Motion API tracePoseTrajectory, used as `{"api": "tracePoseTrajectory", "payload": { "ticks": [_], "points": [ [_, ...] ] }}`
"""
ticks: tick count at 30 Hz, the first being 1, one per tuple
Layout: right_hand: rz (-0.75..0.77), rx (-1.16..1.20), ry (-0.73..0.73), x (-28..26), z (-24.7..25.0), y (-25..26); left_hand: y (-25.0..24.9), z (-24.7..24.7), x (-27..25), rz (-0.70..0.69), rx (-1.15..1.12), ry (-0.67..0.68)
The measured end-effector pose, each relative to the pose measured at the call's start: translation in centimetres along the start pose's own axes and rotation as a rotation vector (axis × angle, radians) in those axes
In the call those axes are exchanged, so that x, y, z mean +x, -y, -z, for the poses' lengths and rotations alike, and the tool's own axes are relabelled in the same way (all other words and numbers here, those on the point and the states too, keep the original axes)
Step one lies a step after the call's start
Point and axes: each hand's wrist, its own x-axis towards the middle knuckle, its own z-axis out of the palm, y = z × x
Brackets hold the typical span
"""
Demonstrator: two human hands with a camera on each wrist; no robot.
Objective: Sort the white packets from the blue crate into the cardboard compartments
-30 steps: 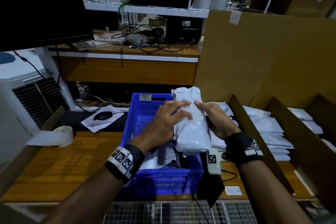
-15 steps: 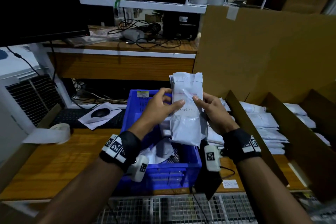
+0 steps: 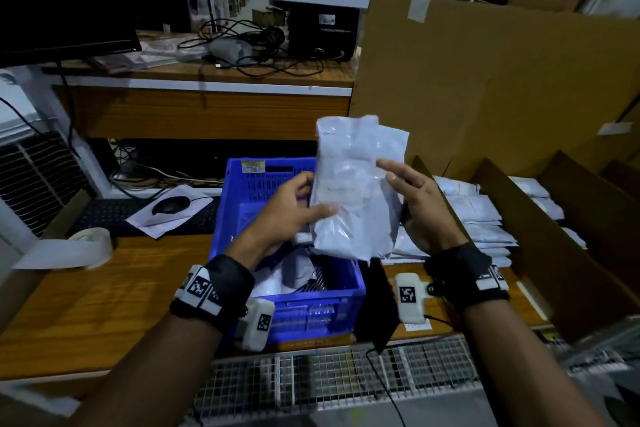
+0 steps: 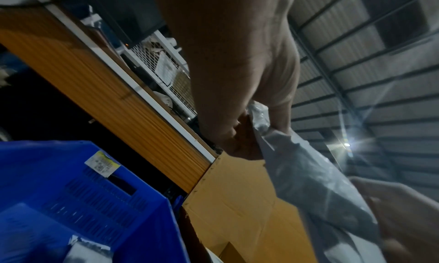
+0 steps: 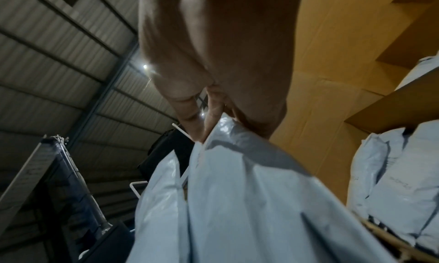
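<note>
1. Holding a white packet (image 3: 353, 187) upright over the back right of the blue crate (image 3: 242, 204), lifted clear of it, both hands on it.
2. Left hand (image 3: 291, 211) pinching the packet's left edge, thumb lying on the front, fingers tucked behind. Right hand (image 3: 420, 208) gripping the right edge, thumb on the front, other fingers going behind the packet and out of sight in the head view.
3. Getting blurred badly: some print on the packet's front, not readable at all. Same with the yellow sticker (image 3: 252, 166) on the crate's far wall.
4. Looking like two layers at the packet's top, one flap behind the other. Can't tell if that's one folded packet or two held together.
5. Hiding most of the crate's inside behind the left hand and wrist; just a few crumpled packets (image 3: 294, 270) peeking out at the bottom.
6. Sitting to the right: cardboard compartments (image 3: 512, 215), with stacks of packets (image 3: 481, 218) in the nearest one. Further ones getting cut off by the dividers and the frame edge.
7. Showing only in the left wrist view: the packet (image 4: 308, 175) seen edge-on, thumb and fingers (image 4: 228, 133) closing on its corner, crate (image 4: 71, 192) below.
8. Showing only in the right wrist view: fingers (image 5: 213, 113) squeezing the packet's (image 5: 249, 192) top edge from underneath, plus stacked packets (image 5: 392, 182) side-on. Both wrist shots dim and smeary.
</note>
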Motion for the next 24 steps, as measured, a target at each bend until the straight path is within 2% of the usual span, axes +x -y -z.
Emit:
{"api": "tracePoseTrajectory", "payload": {
  "ticks": [2, 5, 11, 17, 24],
  "points": [
    [0.007, -0.014, 0.003, -0.7, 1.6, 0.4, -0.3, 0.4, -0.2, -0.018, -0.097, -0.079],
    [0.043, -0.1, 0.016, -2.2, 3.4, 0.8, -0.5, 0.5, -0.4, -0.027, -0.133, -0.129],
    [0.149, -0.221, 0.058, -5.0, 7.0, 1.9, -1.0, -2.8, -1.3, -0.038, -0.111, -0.11],
    [0.299, -0.426, 0.051, -8.6, 13.0, 3.5, -1.6, -10.0, -1.8, -0.077, -0.11, -0.074],
    [0.294, -0.328, 0.01, -15.8, 22.2, 5.6, -1.0, -22.1, -3.1, -0.087, -0.126, -0.032]
  ]
}}
